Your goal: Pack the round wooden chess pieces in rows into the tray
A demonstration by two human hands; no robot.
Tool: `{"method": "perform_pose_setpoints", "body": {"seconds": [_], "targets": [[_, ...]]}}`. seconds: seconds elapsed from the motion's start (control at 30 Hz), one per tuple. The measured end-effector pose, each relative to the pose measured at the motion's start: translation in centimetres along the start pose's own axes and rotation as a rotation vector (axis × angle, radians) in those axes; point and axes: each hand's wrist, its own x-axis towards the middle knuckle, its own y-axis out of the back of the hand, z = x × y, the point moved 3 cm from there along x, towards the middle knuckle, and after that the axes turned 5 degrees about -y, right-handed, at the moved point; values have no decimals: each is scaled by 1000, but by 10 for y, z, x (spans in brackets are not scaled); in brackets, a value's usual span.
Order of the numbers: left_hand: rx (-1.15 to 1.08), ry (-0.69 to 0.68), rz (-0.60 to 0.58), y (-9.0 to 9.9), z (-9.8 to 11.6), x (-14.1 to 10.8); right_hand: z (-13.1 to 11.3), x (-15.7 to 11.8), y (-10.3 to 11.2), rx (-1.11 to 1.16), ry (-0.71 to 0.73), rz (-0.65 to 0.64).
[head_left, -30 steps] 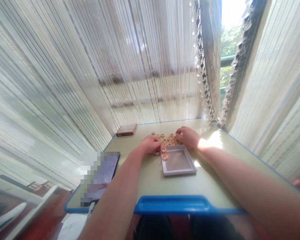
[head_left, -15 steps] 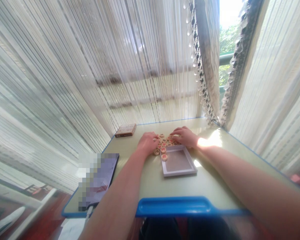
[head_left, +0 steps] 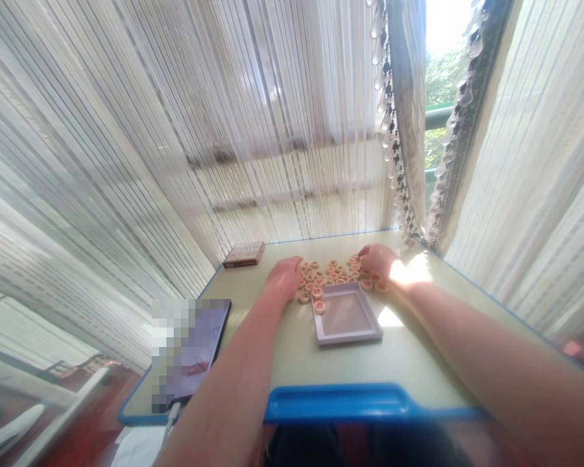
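Observation:
Round wooden Chinese chess pieces (head_left: 341,273) with red and dark characters lie loosely spread on the table beyond a shallow white box tray (head_left: 348,338). One chess piece (head_left: 320,307) sits in the tray's left side, and another rests at its upper left corner. My left hand (head_left: 285,275) lies at the left edge of the pieces, fingers loosely stretched and partly hidden behind the hand. At the right edge, my right hand (head_left: 377,261) rests over several pieces with its fingers bent but not closed. No piece is visibly lifted in either hand.
A flat patterned box (head_left: 244,254) lies at the table's far left corner. Nearer on the left is a tablet (head_left: 202,350) with a white cable. A blue trough (head_left: 340,401) runs along the front edge. Sheer curtains (head_left: 272,130) hang behind the table.
My right hand has moved right, away from the middle of the pieces, and the pieces are more spread out. My left hand has shifted slightly left. The tray stays put.

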Motion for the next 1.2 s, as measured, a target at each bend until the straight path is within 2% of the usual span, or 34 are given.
{"method": "perform_pose_setpoints", "body": {"seconds": [0.1, 0.2, 0.3, 0.4, 0.5, 0.6, 0.73, 0.87, 0.97, 1.1, 1.2], "targets": [[4, 53, 23, -2, -7, 2, 5, 2, 4, 14, -101, -13], [-43, 68, -61, -8, -12, 2, 4, 1, 2, 37, -148, -45], [-90, 110, -110, -11, -16, 1, -3, -1, -4, 52, -89, -77], [-145, 136, -28, -9, -19, 3, -11, -4, -8, 47, 18, -64], [-184, 143, 7, -10, -22, 7, -15, -7, -11, 41, 57, -64], [-192, 153, -37, -13, -24, 11, -17, -10, -13, 44, 79, -80], [-177, 99, -120, -16, -25, 15, -19, -12, -12, 33, 101, -84], [-244, 95, -30, -15, -27, 15, -20, -15, -11, 31, 107, -38], [-232, 48, -11, -14, -21, 13, -19, -14, -13, 25, 127, -28], [-141, -7, -100, -13, -10, 11, -18, -9, -17, -10, 175, -24], [-164, -18, -127, -10, -3, 10, -17, -8, -17, 5, 175, -21]]}}
